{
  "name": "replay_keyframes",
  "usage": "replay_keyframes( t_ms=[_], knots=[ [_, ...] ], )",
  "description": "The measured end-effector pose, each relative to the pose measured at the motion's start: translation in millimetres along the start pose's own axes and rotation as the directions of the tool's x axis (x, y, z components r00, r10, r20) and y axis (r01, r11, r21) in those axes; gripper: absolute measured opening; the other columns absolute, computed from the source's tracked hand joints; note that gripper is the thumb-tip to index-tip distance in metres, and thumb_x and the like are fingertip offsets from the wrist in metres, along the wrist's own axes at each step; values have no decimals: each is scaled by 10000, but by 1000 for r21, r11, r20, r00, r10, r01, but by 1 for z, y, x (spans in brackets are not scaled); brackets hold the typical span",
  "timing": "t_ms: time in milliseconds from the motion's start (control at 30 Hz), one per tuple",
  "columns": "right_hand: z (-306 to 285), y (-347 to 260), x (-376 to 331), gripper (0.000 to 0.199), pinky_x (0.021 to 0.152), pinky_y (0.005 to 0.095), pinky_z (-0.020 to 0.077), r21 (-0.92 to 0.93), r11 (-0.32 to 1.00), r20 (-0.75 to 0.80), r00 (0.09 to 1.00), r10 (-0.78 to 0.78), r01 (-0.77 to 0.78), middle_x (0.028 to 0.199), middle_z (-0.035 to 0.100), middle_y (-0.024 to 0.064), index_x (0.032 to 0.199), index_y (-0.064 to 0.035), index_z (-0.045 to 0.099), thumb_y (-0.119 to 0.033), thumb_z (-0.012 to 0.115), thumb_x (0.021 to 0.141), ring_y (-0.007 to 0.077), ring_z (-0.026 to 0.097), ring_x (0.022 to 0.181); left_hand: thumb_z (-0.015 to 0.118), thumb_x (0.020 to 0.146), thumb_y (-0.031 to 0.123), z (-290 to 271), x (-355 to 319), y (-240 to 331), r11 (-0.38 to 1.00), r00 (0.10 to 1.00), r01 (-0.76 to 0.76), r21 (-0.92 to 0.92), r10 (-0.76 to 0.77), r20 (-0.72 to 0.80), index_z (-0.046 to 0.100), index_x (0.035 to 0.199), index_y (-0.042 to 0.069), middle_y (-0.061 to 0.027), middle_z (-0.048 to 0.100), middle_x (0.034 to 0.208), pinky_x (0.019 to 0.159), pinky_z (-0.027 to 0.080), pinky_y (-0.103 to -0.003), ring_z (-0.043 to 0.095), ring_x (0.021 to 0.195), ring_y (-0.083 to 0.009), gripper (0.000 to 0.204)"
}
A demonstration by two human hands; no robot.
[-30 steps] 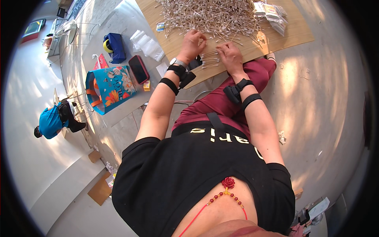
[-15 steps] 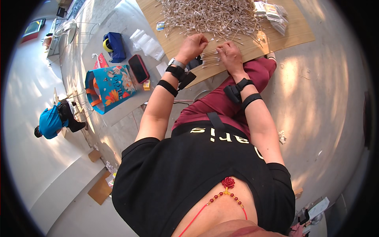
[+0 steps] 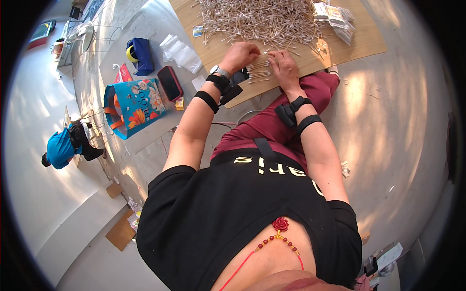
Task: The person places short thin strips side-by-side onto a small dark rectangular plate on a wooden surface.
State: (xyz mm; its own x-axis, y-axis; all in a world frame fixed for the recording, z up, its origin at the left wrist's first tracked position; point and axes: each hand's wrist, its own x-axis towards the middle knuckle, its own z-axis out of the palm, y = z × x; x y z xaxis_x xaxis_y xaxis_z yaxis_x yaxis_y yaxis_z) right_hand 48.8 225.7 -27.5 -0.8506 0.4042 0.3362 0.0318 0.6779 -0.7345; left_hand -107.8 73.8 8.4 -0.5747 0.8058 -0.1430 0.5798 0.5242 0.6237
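A large heap of cotton swabs (image 3: 257, 24) lies on the wooden board (image 3: 366, 41) at the top. At the heap's near edge, the fingers of my left hand (image 3: 240, 56) are pinched together, with what looks like a single swab at their tips. Close on its right, my right hand (image 3: 285, 72) has its fingers curled in toward the thumb. What these fingers hold is too small to make out. Between the hands, a short row of cotton swabs (image 3: 259, 74) lies roughly side by side near the board's edge, its right ends close to my right fingers.
Small filled packets (image 3: 337, 19) sit right of the heap. Left of the board are clear plastic bags (image 3: 180, 53), a phone (image 3: 170, 83), a blue tape dispenser (image 3: 141, 57) and a floral blue bag (image 3: 136, 107). A person in blue (image 3: 63, 148) bends over at far left.
My left hand has shifted slightly right, closer to my right hand. The right hand stays nearly in place, its fingertips moved slightly.
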Motion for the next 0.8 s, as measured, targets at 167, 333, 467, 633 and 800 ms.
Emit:
replay_keyframes(
  t_ms=[167, 333, 467, 633, 800],
  knots=[
    [1, 0, -1, 242, 883, 444, 531, -101, 993, 26, 998, -61, 63, 1085, 669, 67, 1173, -189, 774, -195, 764, 932, 303, 673, 1020, 737, 902, 138, -1, 2, -3, 998, 998, -44, -35, 45, 37, 791, 1087, 36, -169, 789, 977, 819, 598, -385, 774, 882, -287, 218],
    [2, -3, -2, 254, 877, 443, 522, -123, 989, 48, 996, -80, 85, 1098, 662, 67, 1188, -194, 772, -189, 754, 935, 301, 666, 1014, 724, 887, 149, -11, -8, -24, 993, 978, -34, -115, 10, -210, 780, 1023, 22, -176, 769, 946, 791, 593, -390, 750, 859, -303, 194],
    [2, -1, -2, 266, 883, 444, 511, -162, 980, 74, 992, -104, 115, 1119, 652, 62, 1201, -203, 764, -176, 747, 938, 290, 660, 1028, 734, 834, 159, -19, -21, -23, 999, 975, 40, -16, -42, -218, 749, 998, 50, -162, 697, 991, 849, 568, -441, 697, 934, -348, 198],
    [5, -4, 1, 298, 903, 444, 491, -180, 974, 90, 988, -123, 138, 1142, 645, 52, 1237, -209, 747, -166, 739, 943, 279, 654, 1042, 756, 806, 166, -10, -39, -21, 989, 967, 6, 148, 32, -251, 733, 1078, 69, -143, 664, 1072, 904, 547, -438, 670, 1027, -331, 290],
    [5, -4, 3, 278, 904, 442, 484, -173, 975, 80, 988, -129, 141, 1140, 648, 46, 1223, -208, 755, -171, 736, 948, 270, 654, 1041, 759, 789, 167, -3, -46, -16, 986, 965, 31, 164, 13, -260, 726, 1100, 93, -147, 652, 1093, 948, 533, -441, 649, 1084, -357, 322]
  ],
)
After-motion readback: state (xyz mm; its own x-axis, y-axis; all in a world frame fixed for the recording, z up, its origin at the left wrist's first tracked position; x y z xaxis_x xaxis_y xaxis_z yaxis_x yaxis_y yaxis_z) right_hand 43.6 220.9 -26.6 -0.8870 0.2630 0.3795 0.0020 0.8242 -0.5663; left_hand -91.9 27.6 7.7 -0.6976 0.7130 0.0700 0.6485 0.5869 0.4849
